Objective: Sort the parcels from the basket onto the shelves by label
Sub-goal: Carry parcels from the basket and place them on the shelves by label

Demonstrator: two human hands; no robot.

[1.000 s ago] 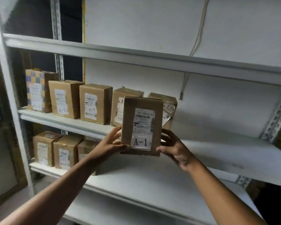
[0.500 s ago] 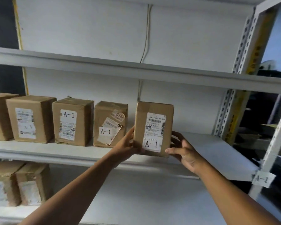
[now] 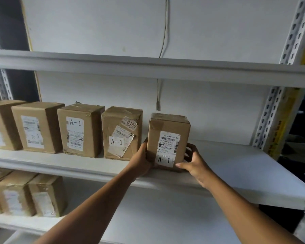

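Cardboard parcel marked A-1 stands on the middle shelf, clasped between our hands: left hand fingers curl round its left face, right hand fingers bracket its right face, thumb at the lower front corner. Just left of our left fingers stands the neighbouring parcel. We judge that a hasty release may tip the upright box or nudge that neighbour.

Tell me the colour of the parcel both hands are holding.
Brown cardboard parcel with white labels, seen in the head view.
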